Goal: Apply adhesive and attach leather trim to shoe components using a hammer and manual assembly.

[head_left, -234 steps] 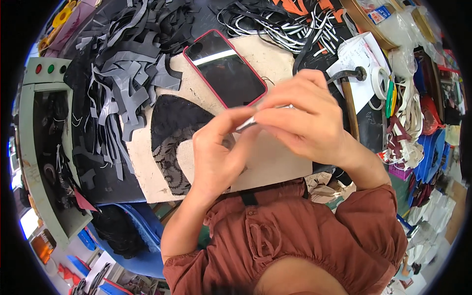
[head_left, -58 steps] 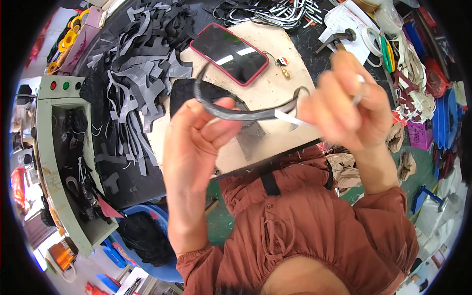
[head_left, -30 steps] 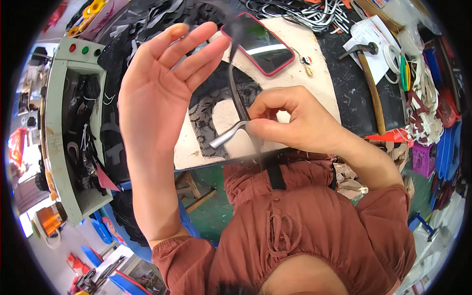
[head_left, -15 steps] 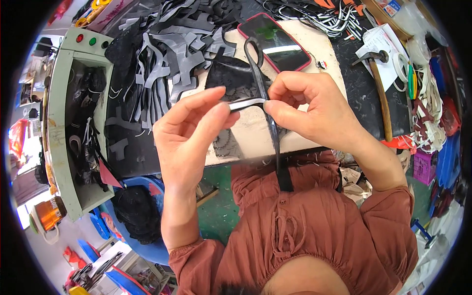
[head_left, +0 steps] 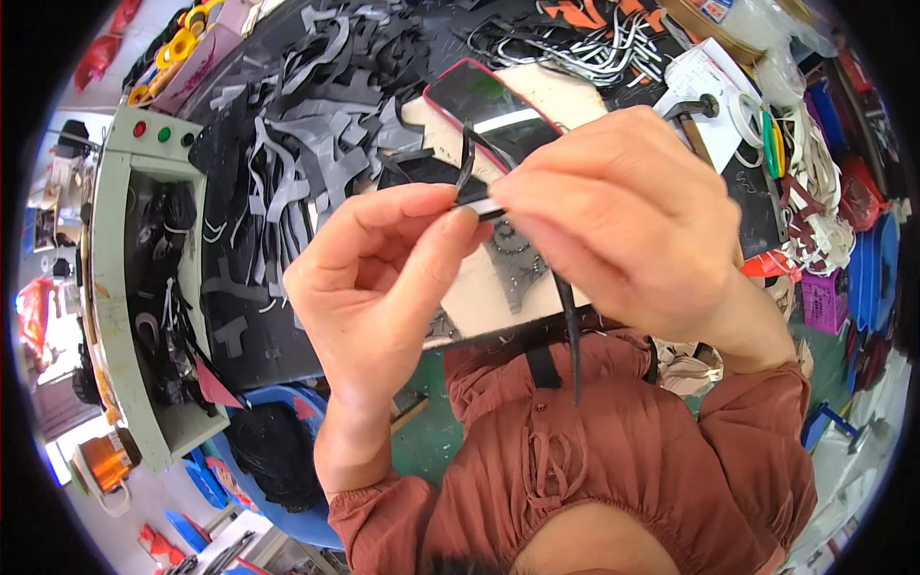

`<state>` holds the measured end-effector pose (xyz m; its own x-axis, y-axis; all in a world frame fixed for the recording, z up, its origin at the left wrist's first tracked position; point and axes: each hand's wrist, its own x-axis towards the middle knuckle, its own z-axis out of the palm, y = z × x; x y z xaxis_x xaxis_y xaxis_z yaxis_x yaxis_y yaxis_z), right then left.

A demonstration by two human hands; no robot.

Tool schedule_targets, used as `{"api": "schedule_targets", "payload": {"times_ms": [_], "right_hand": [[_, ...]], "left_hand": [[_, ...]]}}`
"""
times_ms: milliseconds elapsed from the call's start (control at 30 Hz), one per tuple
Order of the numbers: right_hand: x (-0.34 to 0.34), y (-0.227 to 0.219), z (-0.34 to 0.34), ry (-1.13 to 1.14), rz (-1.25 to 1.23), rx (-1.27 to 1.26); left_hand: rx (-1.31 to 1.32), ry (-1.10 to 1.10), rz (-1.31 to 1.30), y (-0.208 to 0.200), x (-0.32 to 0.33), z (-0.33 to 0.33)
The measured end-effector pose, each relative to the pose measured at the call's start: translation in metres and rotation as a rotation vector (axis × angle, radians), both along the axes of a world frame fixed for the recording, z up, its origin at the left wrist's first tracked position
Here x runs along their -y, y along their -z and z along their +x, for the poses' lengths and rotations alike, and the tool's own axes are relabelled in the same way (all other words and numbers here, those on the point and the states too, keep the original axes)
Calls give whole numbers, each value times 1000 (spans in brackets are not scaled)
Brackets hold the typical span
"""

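Observation:
Above the table's near edge, my left hand (head_left: pixel 369 278) pinches a narrow black strip with a pale underside (head_left: pixel 476 205) between thumb and forefinger. The same strip is gripped a little to the right by my right hand (head_left: pixel 632 225), its fingers pressed together and slightly blurred. One dark end curls upward between the hands, and a long black tail (head_left: pixel 571 335) hangs below my right hand toward my lap. Behind the hands lies a pale board (head_left: pixel 450 287) with dark sheet material on it. A red-cased phone (head_left: pixel 470 91) rests at the board's far side, partly covered by my right hand.
Grey and black cut pieces (head_left: pixel 331 125) heap at the far left. Black-and-white strips (head_left: pixel 575 48) lie at the back. A hammer (head_left: pixel 694 120) sits by papers on the right. A green-grey metal housing (head_left: pixel 120 287) stands left, above a blue tub (head_left: pixel 240 460).
My right hand has risen and turned over, knuckles up, swinging the black strip's tail to the right. My left hand's fingertips now meet the strip close beside it. The whole view has shifted slightly.

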<state>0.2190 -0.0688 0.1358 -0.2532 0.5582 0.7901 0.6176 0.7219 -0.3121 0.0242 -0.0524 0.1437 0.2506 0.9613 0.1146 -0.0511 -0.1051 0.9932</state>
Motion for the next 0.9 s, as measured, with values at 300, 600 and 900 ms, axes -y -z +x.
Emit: {"api": "schedule_targets", "payload": {"times_ms": [300,600,900], "right_hand": [[-1,-20,6,106,104,151],[-11,-29,19,55,-163,-10],[70,39,119,219,-1197,-153]], "left_hand": [[-418,-74,765,-10,-4,24],[-460,21,742,-31,-21,32],[209,-62,113,-25,-90,-33]]}}
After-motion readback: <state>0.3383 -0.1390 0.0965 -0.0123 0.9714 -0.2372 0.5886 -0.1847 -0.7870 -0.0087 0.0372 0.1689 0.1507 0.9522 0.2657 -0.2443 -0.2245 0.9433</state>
